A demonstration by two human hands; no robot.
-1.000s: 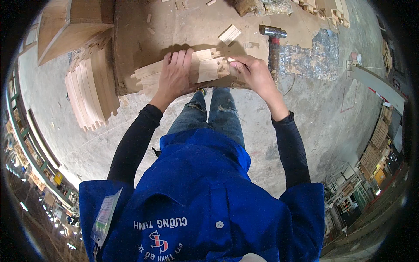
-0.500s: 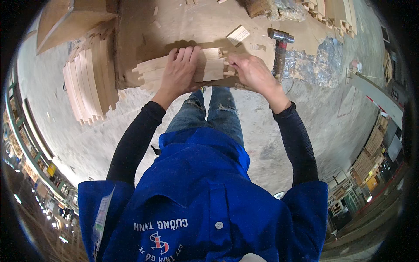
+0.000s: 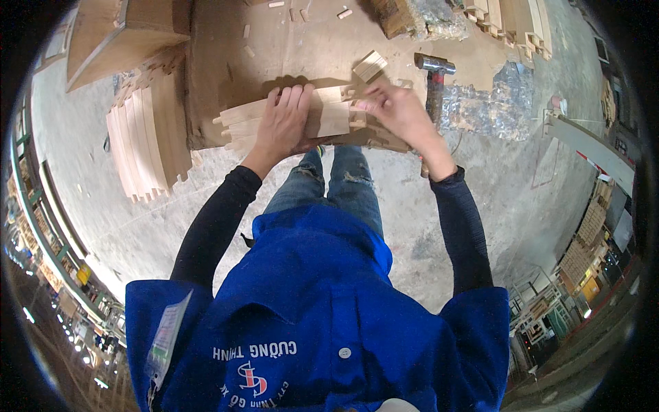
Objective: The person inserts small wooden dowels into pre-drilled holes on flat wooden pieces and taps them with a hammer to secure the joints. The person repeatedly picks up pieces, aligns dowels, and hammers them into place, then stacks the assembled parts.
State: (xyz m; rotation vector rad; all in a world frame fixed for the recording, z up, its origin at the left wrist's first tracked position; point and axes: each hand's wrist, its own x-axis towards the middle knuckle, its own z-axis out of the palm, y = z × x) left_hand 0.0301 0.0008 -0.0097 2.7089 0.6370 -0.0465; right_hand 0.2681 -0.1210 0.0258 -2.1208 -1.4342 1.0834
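Several pale wooden slats lie side by side at the front edge of the cardboard-covered work surface, with short dowel pegs sticking out of their ends. My left hand is wrapped over the slats' middle, fingers on the far side, gripping them. At their right end my right hand is closed, thumb and fingers drawn together beside the pegs. It is slightly blurred, and whatever the fingertips hold is hidden. Just beyond that hand lies a small wooden block. A hammer rests to its right, its handle partly behind my right hand.
Loose dowels are scattered over the far part of the cardboard. Slats are stacked at the left, near a large wooden panel. Crumpled plastic-wrapped material lies right; more cut wood sits far right.
My right hand has shifted slightly up and away from the pegs it was pinching at. My left hand keeps its hold on the slats. The view has moved a little.
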